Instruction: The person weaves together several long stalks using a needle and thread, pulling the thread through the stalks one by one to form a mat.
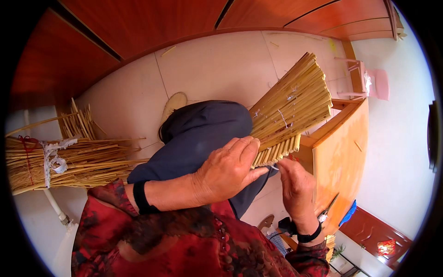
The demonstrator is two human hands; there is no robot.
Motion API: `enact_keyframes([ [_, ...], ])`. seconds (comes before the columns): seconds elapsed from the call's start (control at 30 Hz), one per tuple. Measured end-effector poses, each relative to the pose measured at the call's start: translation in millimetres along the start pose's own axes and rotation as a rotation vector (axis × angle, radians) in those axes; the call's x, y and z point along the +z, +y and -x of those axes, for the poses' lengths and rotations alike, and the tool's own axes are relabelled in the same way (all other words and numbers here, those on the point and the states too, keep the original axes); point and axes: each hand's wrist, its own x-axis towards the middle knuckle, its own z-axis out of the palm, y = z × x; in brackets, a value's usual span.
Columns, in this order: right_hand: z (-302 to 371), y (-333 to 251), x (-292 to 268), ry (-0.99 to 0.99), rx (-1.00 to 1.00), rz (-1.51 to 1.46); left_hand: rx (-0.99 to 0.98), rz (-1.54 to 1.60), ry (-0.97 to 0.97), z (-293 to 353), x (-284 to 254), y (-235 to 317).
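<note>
A flat, fan-shaped panel of dry straw-coloured stalks (295, 92), laid side by side and bound with white thread (282, 118), rests against my bent knee. My left hand (226, 161) is closed on its near edge, thumb below and fingers on top. The cut stalk ends show in a row along that edge. Just right of there, my right hand (297, 184) is closed in a pinch beside the lower edge, at a short piece of white string (273, 167). Its fingertips are partly hidden by the hand itself.
Loose long stalks (83, 161) tied with white and red strips lie at the left. A wooden table (341, 152) stands at the right, with scissors (328, 210) and a blue item (348, 212). Beyond are a pink chair (378, 84) and red-brown cabinets (166, 23).
</note>
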Motion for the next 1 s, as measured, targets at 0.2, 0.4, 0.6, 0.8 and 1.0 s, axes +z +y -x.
enact_keyframes([
  [0.2,4,5,9,0.076,-0.036,-0.017,0.029,-0.129,-0.042,1,1,2],
  [0.4,7,11,10,0.080,-0.066,0.004,0.062,-0.128,-0.057,0,2,3],
  [0.6,6,9,17,0.125,-0.078,-0.012,0.072,-0.144,-0.024,2,4,1],
  [0.8,6,7,15,0.089,-0.046,-0.010,0.085,-0.162,-0.052,1,2,4],
  [1.0,4,4,12,0.055,-0.023,-0.005,0.066,-0.148,-0.068,1,2,5],
])
